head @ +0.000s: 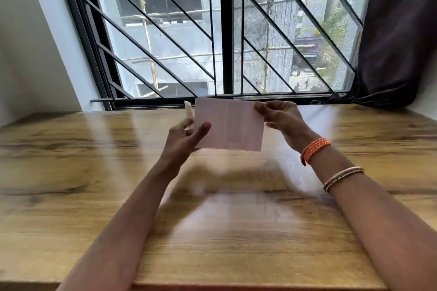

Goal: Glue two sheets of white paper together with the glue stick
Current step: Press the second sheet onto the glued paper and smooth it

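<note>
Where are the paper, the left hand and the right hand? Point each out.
paper [233, 125], head view, middle of the sheet
left hand [182, 139], head view, palm
right hand [281, 118], head view, back of hand

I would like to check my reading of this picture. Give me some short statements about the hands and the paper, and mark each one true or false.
1. Both hands hold the paper above the table. True.
2. The paper lies flat on the table. False: it is lifted in the air.
3. The right hand pinches the paper's right edge. True.
4. The left hand is empty. False: its thumb presses on the paper's left side.
5. The bracelets are on the left wrist. False: they are on the right.
</note>
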